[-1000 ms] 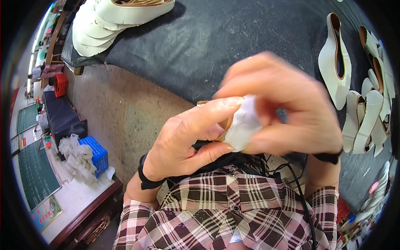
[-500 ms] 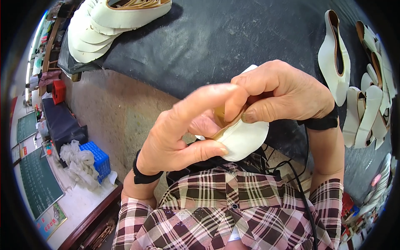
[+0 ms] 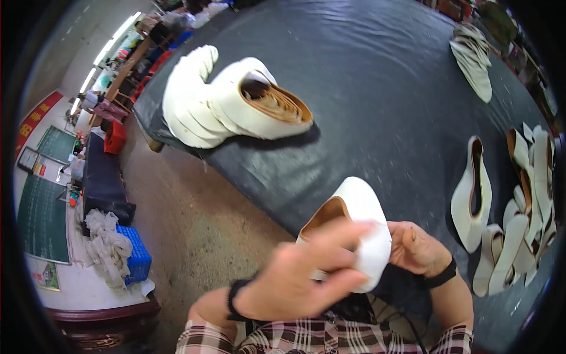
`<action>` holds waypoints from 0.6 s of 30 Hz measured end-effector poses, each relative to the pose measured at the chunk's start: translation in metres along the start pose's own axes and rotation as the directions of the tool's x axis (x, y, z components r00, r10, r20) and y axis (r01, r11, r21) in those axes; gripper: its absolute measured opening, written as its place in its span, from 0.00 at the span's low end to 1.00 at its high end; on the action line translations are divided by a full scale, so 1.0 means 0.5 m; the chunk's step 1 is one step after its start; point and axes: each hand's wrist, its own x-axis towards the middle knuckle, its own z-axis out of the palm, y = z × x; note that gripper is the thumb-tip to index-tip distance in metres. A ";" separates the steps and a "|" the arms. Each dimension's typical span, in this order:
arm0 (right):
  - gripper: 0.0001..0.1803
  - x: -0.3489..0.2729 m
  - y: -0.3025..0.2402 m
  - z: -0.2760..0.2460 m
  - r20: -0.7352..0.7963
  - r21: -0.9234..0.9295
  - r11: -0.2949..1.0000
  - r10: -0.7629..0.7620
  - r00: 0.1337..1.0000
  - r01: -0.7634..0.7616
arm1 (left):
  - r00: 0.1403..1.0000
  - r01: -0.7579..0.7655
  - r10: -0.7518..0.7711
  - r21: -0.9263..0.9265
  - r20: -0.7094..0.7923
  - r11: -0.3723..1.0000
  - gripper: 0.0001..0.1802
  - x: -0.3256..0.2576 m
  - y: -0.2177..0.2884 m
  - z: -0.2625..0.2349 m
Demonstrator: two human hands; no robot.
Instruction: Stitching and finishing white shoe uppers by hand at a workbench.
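A white shoe upper [image 3: 371, 236] with a tan lining is in front of me, its toe end turned up and its opening to the left. My right hand [image 3: 417, 248] grips it at the right edge, some fingers hidden behind it. My left hand [image 3: 300, 271] is over its left side, blurred by movement, with the fingers stretched out and apart. That hand covers part of the opening; whether it touches the white surface I cannot tell.
A nested stack of white uppers [image 3: 236, 109] lies on the black-covered table [image 3: 365, 100]. One single upper [image 3: 471, 200] and a pile of several [image 3: 525, 236] are at the right. Another bundle [image 3: 471, 59] lies far right. A blue basket [image 3: 137, 253] stands beyond the table's left edge.
My hands were pinching the upper's rim together. Now they are apart, the upper shows its broad white face, and the left hand is in motion. The view takes in more of the table.
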 end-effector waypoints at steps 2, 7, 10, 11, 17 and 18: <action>0.34 0.058 -0.034 0.027 0.075 0.115 0.988 -0.115 0.991 0.106 | 0.998 -0.043 0.032 0.194 0.059 0.980 0.33 -0.005 -0.028 0.040; 0.31 0.163 -0.117 0.058 0.026 0.044 0.995 -0.087 0.996 0.086 | 0.964 -0.239 0.264 0.308 -0.043 0.921 0.35 -0.021 -0.170 0.033; 0.37 0.226 -0.172 0.052 0.330 0.081 0.985 -0.173 0.928 0.155 | 0.926 -0.377 0.309 0.596 0.217 0.709 0.21 0.005 -0.213 -0.029; 0.38 0.249 -0.190 0.046 0.408 0.077 0.978 -0.210 0.889 0.195 | 0.907 -0.401 0.370 0.680 0.200 0.614 0.21 0.020 -0.201 -0.048; 0.26 0.389 -0.273 -0.089 -0.115 -0.474 0.814 -0.436 0.893 0.336 | 0.929 -0.366 0.078 0.865 0.362 0.345 0.24 0.191 -0.219 -0.154; 0.23 0.388 -0.267 -0.128 -0.337 -0.711 0.700 -0.416 0.844 0.061 | 0.908 -0.397 -0.027 0.880 0.418 0.260 0.25 0.200 -0.250 -0.164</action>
